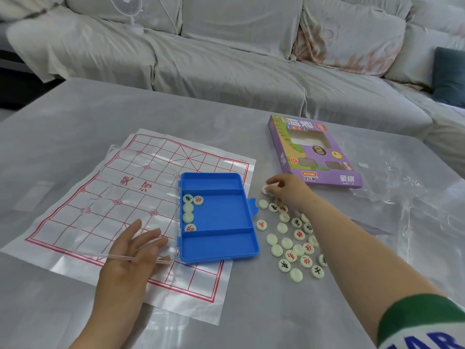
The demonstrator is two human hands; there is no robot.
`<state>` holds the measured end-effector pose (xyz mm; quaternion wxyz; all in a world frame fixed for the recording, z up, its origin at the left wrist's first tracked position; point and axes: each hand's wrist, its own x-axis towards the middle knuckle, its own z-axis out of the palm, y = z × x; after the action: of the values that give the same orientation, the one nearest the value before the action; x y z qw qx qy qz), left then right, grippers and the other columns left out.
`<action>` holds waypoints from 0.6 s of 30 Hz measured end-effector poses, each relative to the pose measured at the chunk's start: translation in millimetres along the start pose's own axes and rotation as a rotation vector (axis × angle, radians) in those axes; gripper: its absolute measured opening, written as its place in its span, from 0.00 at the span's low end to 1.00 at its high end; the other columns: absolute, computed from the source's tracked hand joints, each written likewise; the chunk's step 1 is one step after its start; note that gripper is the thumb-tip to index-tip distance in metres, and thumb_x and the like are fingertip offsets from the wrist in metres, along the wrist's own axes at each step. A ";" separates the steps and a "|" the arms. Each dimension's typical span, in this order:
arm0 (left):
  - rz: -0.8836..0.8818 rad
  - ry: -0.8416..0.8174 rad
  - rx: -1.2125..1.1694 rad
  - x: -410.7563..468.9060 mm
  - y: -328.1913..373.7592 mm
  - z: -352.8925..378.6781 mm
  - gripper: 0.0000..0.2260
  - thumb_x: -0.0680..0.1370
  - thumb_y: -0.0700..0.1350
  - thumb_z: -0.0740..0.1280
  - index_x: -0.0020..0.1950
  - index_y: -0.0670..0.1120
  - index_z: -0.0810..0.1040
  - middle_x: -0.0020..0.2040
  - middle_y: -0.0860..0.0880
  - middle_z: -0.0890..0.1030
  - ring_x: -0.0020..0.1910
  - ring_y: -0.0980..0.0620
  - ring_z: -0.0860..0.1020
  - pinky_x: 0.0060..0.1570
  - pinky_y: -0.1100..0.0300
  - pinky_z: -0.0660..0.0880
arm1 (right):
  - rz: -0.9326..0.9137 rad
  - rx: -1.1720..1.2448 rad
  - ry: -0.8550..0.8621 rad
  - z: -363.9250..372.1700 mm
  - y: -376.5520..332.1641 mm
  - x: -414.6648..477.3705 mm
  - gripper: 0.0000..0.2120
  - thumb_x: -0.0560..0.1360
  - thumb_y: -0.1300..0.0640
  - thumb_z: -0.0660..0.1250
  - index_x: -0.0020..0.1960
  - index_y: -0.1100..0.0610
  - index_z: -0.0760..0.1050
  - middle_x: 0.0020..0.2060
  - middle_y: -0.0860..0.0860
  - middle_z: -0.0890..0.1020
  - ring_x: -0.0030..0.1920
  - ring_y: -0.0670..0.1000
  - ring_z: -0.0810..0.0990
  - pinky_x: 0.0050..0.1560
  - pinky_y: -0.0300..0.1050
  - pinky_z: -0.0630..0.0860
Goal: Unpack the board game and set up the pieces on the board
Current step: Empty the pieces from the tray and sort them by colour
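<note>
Over the grey table (176, 107), my right hand (288, 191) is pinching one white piece (265, 189) beside the loose pieces (294, 245), while my left hand (130, 250) is touching, fingers straight, the clear lid (141, 192) of the blue case (221, 212) lying on the paper board (161, 157).

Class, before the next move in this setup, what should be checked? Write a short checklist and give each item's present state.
1. Is the board sheet spread out: ok.
2. Is it free for pieces: not ok; the blue case and its clear lid lie on it.
3. Is the case emptied: not ok; five pieces lie inside.
4. Does the right hand have a grip on a single piece: ok, pinched.
5. Is its face readable: cannot tell.
</note>
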<state>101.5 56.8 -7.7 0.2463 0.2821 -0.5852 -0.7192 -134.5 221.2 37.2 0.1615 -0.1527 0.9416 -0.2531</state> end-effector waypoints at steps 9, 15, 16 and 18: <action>0.018 -0.030 -0.018 -0.5 -0.9 -2.1 0.17 0.76 0.37 0.61 0.53 0.61 0.69 0.50 0.56 0.78 0.52 0.50 0.78 0.44 0.60 0.77 | -0.318 0.048 0.073 1.5 -52.0 -33.8 0.10 0.76 0.63 0.60 0.56 0.59 0.77 0.45 0.50 0.76 0.41 0.45 0.72 0.41 0.34 0.68; -0.002 -0.026 -0.052 -1.9 3.8 -0.2 0.17 0.76 0.35 0.61 0.59 0.53 0.67 0.50 0.55 0.78 0.50 0.53 0.78 0.41 0.65 0.77 | -0.434 -0.231 -0.251 59.5 -93.0 -48.6 0.18 0.76 0.60 0.61 0.66 0.55 0.69 0.63 0.52 0.71 0.52 0.49 0.72 0.52 0.37 0.66; 0.000 -0.028 -0.053 -2.1 4.2 -0.3 0.17 0.76 0.35 0.61 0.59 0.53 0.67 0.50 0.54 0.78 0.50 0.53 0.78 0.41 0.66 0.77 | -0.439 -0.264 -0.239 65.9 -96.7 -48.4 0.20 0.76 0.60 0.61 0.67 0.55 0.67 0.64 0.52 0.69 0.56 0.51 0.72 0.54 0.39 0.67; 0.003 -0.029 -0.052 -2.2 4.7 -0.7 0.17 0.76 0.34 0.61 0.59 0.53 0.67 0.50 0.54 0.77 0.49 0.54 0.78 0.40 0.67 0.77 | -0.450 -0.313 -0.230 73.8 -102.2 -47.2 0.22 0.76 0.61 0.61 0.69 0.56 0.65 0.65 0.53 0.67 0.60 0.54 0.71 0.58 0.43 0.70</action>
<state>103.7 56.9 -2.9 0.2460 0.2645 -0.5703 -0.7378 -42.9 122.7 41.2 0.1816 -0.4083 0.8871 -0.1154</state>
